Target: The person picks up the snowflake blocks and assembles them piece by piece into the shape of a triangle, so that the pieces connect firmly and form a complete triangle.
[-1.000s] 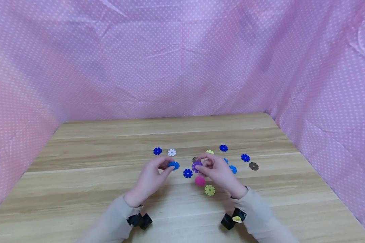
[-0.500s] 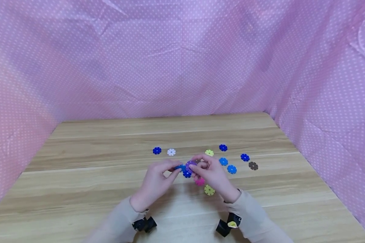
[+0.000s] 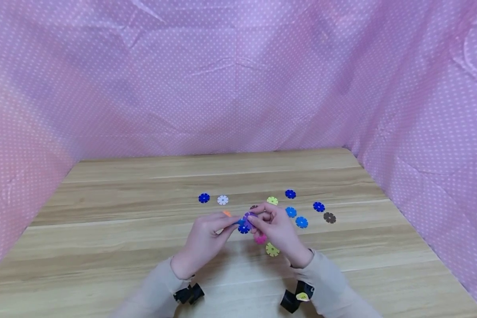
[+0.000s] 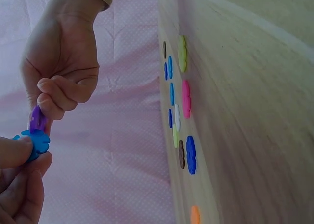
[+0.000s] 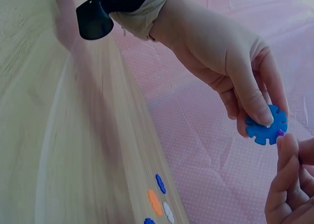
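My left hand (image 3: pixel 202 238) pinches a light blue notched snowflake disc (image 4: pixel 40 141) between thumb and fingers. Facing it, my right hand (image 3: pixel 277 229) pinches a purple notched disc (image 4: pixel 37 119). Above the table the two discs meet edge to edge, set at an angle to each other. In the right wrist view only a small purple tip shows at the blue disc's rim (image 5: pixel 262 135); fingers hide the rest. A dark blue disc (image 3: pixel 244 228) lies beneath the joined pieces, with a pink disc (image 3: pixel 260 239) and a yellow-green disc (image 3: pixel 272 249) near my right hand.
More discs lie flat on the wooden table (image 3: pixel 115 247): a white one (image 3: pixel 222 200), a brown one (image 3: pixel 330 217), an orange one (image 5: pixel 155 202) partly behind my left hand, and several blue ones. Pink dotted cloth (image 3: pixel 238 88) walls the back and sides.
My hands have come together, bringing the light blue disc against the purple one. The light blue disc has turned nearly edge-on in the head view. The loose discs stay where they lay.
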